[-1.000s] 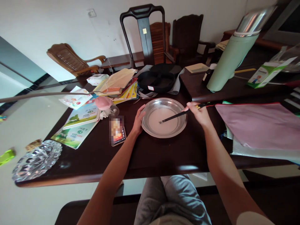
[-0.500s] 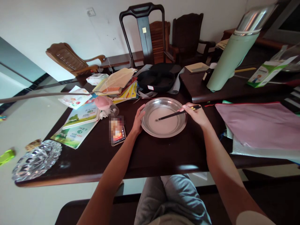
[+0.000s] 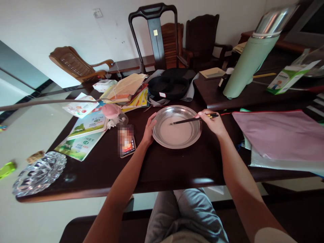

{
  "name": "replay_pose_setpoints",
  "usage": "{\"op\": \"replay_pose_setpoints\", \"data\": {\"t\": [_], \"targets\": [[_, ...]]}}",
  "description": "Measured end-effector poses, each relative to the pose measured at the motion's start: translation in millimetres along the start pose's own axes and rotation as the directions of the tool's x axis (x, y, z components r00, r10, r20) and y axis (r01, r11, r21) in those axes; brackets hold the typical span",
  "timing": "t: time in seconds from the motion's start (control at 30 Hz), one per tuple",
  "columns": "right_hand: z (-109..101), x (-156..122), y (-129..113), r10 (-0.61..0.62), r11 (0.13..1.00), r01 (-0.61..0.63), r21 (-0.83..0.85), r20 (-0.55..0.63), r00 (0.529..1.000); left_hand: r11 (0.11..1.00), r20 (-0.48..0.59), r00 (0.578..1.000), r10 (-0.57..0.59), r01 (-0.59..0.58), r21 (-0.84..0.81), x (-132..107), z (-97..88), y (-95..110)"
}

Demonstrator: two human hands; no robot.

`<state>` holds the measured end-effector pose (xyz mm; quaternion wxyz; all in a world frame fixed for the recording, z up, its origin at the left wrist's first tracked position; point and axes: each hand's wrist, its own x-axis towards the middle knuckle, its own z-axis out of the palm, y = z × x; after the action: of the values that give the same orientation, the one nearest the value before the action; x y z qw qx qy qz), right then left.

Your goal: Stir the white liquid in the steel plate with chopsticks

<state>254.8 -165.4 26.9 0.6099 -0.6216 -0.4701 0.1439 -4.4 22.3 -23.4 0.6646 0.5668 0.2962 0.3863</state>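
A round metal plate [image 3: 162, 140] lies on the dark wooden table [image 3: 162, 168] in front of me, with a pale whitish liquid in its bottom. My left hand [image 3: 149, 130] rests against the plate's left rim, fingers curved along it. My right hand [image 3: 212, 122] is closed on a pair of black chopsticks [image 3: 188, 120] at the plate's right rim. The chopstick tips point left and reach over the middle of the plate.
A phone [image 3: 126, 141] lies left of the plate, with books [image 3: 88, 130], a pink object [image 3: 112, 111] and a glass ashtray [image 3: 39, 173] further left. Behind the plate sits a black bag [image 3: 172, 84]. A green thermos [image 3: 249, 60] and pink folder [image 3: 280, 135] stand right. Chairs line the wall.
The chopstick tips have swept inside the plate from lower centre toward the upper middle, and my right hand has shifted slightly. My left hand has stayed on the rim.
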Motion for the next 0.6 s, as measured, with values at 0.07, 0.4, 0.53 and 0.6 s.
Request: {"op": "replay_pose_setpoints", "data": {"t": [0.07, 0.4, 0.53, 0.6], "targets": [[-5.4, 1.2, 2.7, 0.009, 1.000, -0.007, 0.016, -0.112, 0.994, 1.000, 0.009, 1.000, -0.006, 0.006, 0.000, -0.1, 0.1, 0.0], [2.7, -0.2, -1.4, 0.011, 0.999, -0.013, 0.035, 0.076, 0.997, 1.000, 0.013, 1.000, 0.011, -0.011, 0.009, 0.6, -1.0, -0.8], [-6.9, 1.6, 2.4, 0.024, 0.999, -0.019, 0.044, -0.113, 0.993, 1.000, 0.016, 1.000, 0.015, -0.015, 0.010, 0.6, -1.0, -0.8], [-9.7, 1.3, 1.7, 0.044, 0.997, -0.036, 0.068, -0.127, 0.991, 1.000, 0.013, 1.000, 0.012, -0.012, 0.006, 0.2, -1.0, -0.7]]}}
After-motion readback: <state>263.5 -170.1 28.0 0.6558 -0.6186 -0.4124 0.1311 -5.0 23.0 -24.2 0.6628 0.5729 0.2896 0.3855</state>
